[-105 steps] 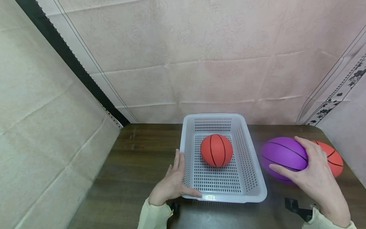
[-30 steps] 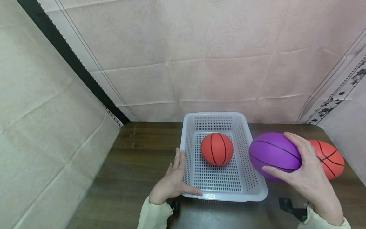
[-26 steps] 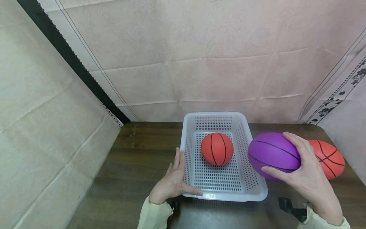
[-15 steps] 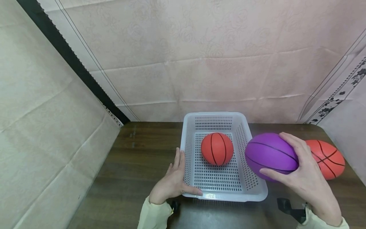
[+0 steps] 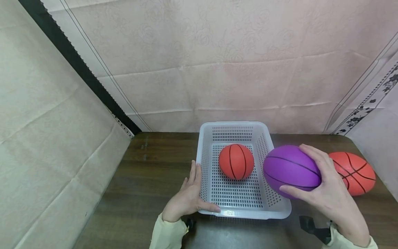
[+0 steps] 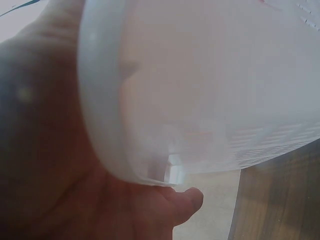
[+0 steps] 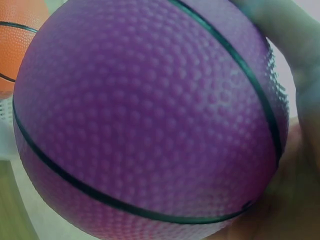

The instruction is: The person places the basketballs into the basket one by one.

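A purple ball (image 5: pixel 291 171) with black basketball lines is gripped by my right hand (image 5: pixel 331 188), thumb on its near side and fingers over its far right side. It overlaps the right rim of a white perforated plastic basket (image 5: pixel 244 213) in the head view. The same ball (image 7: pixel 150 110) fills the right wrist view. Inside the basket lies an orange ball (image 5: pixel 236 162). My left hand (image 5: pixel 188 199) rests with straight fingers against the basket's left side, its thumb along the front rim. Close up, the left wrist view shows the basket's corner (image 6: pixel 100 90) against the palm.
Another orange ball (image 5: pixel 354 173) sits on the dark wooden table (image 5: pixel 149 186), behind and right of my right hand, partly covered by it. Pale patterned cloth (image 5: pixel 233 69) hangs behind the table and along both sides.
My right hand has carried the purple ball leftward, from beside the right-hand orange ball to over the basket's right rim. More of that orange ball shows. My left hand stays put.
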A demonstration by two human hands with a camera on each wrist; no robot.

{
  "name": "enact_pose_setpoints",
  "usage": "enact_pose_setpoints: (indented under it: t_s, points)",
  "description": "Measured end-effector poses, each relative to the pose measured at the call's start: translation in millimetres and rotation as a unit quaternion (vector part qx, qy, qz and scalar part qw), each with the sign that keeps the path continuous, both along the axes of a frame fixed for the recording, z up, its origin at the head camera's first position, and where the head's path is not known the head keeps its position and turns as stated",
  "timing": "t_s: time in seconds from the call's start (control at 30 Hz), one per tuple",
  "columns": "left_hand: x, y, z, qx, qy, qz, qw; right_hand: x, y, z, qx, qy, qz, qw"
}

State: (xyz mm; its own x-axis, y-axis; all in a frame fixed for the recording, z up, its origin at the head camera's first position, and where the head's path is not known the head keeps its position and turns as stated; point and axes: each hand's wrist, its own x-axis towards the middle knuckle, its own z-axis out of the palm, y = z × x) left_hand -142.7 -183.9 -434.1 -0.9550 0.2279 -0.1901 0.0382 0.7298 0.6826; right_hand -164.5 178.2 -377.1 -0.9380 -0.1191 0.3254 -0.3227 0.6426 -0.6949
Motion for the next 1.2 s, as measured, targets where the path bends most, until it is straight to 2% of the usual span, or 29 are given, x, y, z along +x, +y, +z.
enact_pose_setpoints:
  t_s: [0.37,0.53,0.63,0.87,1.2]
  points:
    - [0.3,-0.6,0.3,0.000,0.008,-0.004,1.0000,2.9,-14,5.4,0.011,0.007,0.036,0.9993]
    - [0.6,-0.1,1.9,-0.003,0.008,-0.005,1.0000,1.3,-21,2.7,-0.002,0.013,0.093,0.9956]
    - [0.4,0.3,2.7,-0.008,0.007,-0.005,0.9999,-0.9,-22,0.4,-0.005,0.015,0.111,0.9937]
    - [-0.6,0.8,4.0,-0.014,0.004,-0.006,0.9999,-2.8,-17,-3.1,-0.002,0.026,0.092,0.9954]
    - [0.0,0.3,3.3,-0.018,-0.001,-0.002,0.9998,-1.5,-10,-2.0,0.003,-0.012,0.064,0.9978]
